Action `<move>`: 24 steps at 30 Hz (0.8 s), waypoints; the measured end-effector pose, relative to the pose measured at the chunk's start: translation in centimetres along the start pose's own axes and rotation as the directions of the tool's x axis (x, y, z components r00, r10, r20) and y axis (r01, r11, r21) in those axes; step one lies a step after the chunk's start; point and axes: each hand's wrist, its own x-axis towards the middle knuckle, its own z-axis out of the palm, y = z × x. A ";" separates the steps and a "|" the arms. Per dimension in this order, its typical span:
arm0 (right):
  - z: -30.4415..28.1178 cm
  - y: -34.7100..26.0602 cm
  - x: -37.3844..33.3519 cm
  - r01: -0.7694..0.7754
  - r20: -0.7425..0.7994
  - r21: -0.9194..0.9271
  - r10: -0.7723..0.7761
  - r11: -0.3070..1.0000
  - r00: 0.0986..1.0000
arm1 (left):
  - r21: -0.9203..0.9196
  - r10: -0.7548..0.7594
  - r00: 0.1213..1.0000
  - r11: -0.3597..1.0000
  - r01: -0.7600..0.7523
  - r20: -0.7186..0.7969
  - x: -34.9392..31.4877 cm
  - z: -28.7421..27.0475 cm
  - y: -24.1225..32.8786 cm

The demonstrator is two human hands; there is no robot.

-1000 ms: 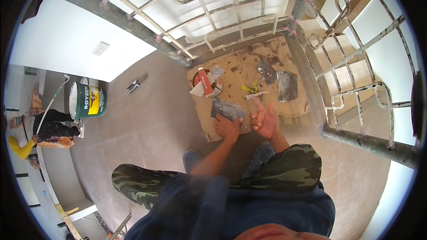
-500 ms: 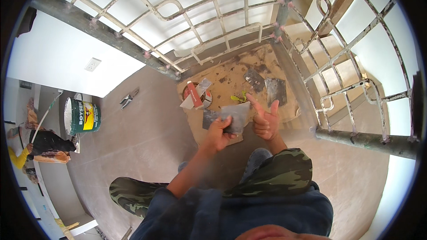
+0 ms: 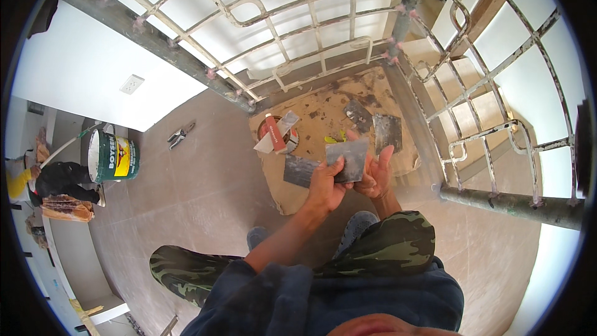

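Note:
My left hand (image 3: 326, 189) pinches a thin, square grey sheet (image 3: 349, 154) with dark smudges, thumb on its face. Close against the sheet's right edge is my right hand (image 3: 377, 178), thumb raised and index finger stretched out partly behind the sheet. Its lower fingers look bent, and the sheet hides some of them. Below the hands lies a stained cardboard sheet (image 3: 273, 177) on the floor. Dark flat pieces rest on it: one (image 3: 300, 170) left of the hands, others (image 3: 388, 134) (image 3: 357, 112) beyond the right hand. Something yellow-green (image 3: 336, 137) shows just past the grey sheet.
An open can (image 3: 288, 140) with a red box (image 3: 274, 132) across it stands on the cardboard. Pliers (image 3: 181, 135) lie on the floor, left of it. A green bucket (image 3: 115, 157) and another person (image 3: 59, 180) are far left. Metal grillwork (image 3: 286, 31) rises ahead and right.
My left hand has moved slightly right with the grey sheet, which now overlaps my right hand's fingers. The right hand was apart from it, pointing. The person at far left has shifted.

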 end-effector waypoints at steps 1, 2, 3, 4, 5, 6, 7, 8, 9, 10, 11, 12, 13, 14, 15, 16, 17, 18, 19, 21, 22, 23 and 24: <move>-0.1 0.0 0.0 -0.013 0.031 0.039 0.011 0.999 0.999 | -0.010 0.005 1.000 1.000 -0.004 0.026 0.0 0.1 0.1; 0.0 0.0 0.1 -0.033 0.061 0.044 0.030 0.998 0.998 | -0.019 0.010 0.999 1.000 -0.009 0.052 0.0 0.2 0.3; 0.0 0.0 0.1 -0.053 0.091 0.048 0.048 0.997 0.995 | -0.029 0.026 0.999 0.999 -0.025 0.029 0.2 0.3 0.3; 0.2 0.0 0.1 -0.055 0.109 0.035 0.051 0.998 0.993 | -0.038 0.040 0.999 0.998 -0.040 0.006 0.3 0.5 0.4; 0.3 -0.1 0.2 -0.057 0.127 0.021 0.054 0.998 0.990 | -0.049 0.055 0.998 0.997 -0.054 0.013 0.3 0.6 0.6; 0.6 -0.2 0.2 -0.056 0.175 0.028 0.050 0.998 0.983 | -0.042 0.051 0.999 0.998 -0.051 -0.011 0.2 0.6 0.7; 0.8 -0.3 0.2 -0.049 0.070 0.019 0.047 0.999 0.996 | -0.036 0.047 0.999 0.998 -0.048 -0.004 0.2 0.7 0.9; 1.0 -0.4 0.2 -0.037 -0.007 0.030 0.037 0.999 0.999 | -0.031 0.043 0.999 0.999 -0.043 0.003 0.1 0.8 1.0; 1.2 -0.6 0.2 -0.030 -0.091 0.022 0.032 0.999 0.995 | 0.004 0.008 1.000 1.000 -0.008 -0.022 -0.1 0.9 1.1; 1.3 -0.7 0.3 -0.042 -0.094 0.010 0.043 0.999 0.995 | 0.039 -0.025 0.998 0.999 0.027 -0.049 -0.3 1.0 1.2; 1.4 -0.9 0.2 -0.060 -0.103 -0.021 0.058 0.998 0.993 | 0.072 -0.058 0.995 0.995 0.064 -0.077 -0.5 1.1 1.4; 1.4 -1.0 0.2 -0.079 -0.112 -0.051 0.073 0.996 0.991 | 0.092 -0.042 0.995 0.994 0.050 -0.086 -0.6 1.3 1.5; 1.3 -1.1 0.2 -0.101 -0.115 -0.173 0.082 0.980 0.990 | 0.111 -0.026 0.995 0.993 0.036 -0.095 -0.6 1.6 1.6; 1.2 -1.2 0.1 -0.123 -0.119 -0.294 0.091 0.948 0.989 | 0.129 -0.009 0.995 0.991 0.023 -0.104 -0.6 1.8 1.7; 1.1 -1.3 0.1 -0.131 -0.089 -0.412 0.103 0.902 0.991 | 0.115 0.028 0.991 0.993 -0.013 -0.128 -0.6 2.1 1.8; 1.0 -1.3 0.0 -0.151 -0.075 -0.437 0.131 0.887 0.989 | 0.102 0.064 0.986 0.994 -0.048 -0.153 -0.4 2.4 1.9; 1.0 -1.3 0.1 -0.157 -0.026 -0.465 0.164 0.871 0.986 | 0.096 0.089 0.982 0.993 -0.074 -0.168 -0.4 2.7 2.0; 0.9 -1.2 0.1 -0.154 -0.005 -0.508 0.176 0.847 0.984 | 0.100 0.092 0.982 0.992 -0.076 -0.167 -0.5 2.9 2.1; 0.9 -1.2 0.1 -0.157 -0.069 -0.482 0.141 0.862 0.988 | 0.110 0.086 0.984 0.992 -0.069 -0.156 -0.6 3.0 2.2; 1.1 -1.0 0.2 -0.136 -0.219 -0.463 0.036 0.876 0.975 | 0.106 0.028 0.986 0.994 -0.011 -0.162 -1.0 3.1 2.1; 1.2 -1.0 0.3 -0.140 -0.235 -0.464 0.031 0.875 0.971 | 0.091 -0.025 0.984 0.995 0.041 -0.178 -1.2 3.0 2.0; 1.4 -1.0 0.4 -0.140 -0.221 -0.465 0.039 0.874 0.975 | 0.075 -0.077 0.978 0.993 0.093 -0.194 -1.4 2.9 1.8; 1.6 -1.0 0.5 -0.144 -0.220 -0.457 0.045 0.878 0.975 | 0.079 -0.058 0.985 0.994 0.072 -0.162 -1.5 2.8 1.6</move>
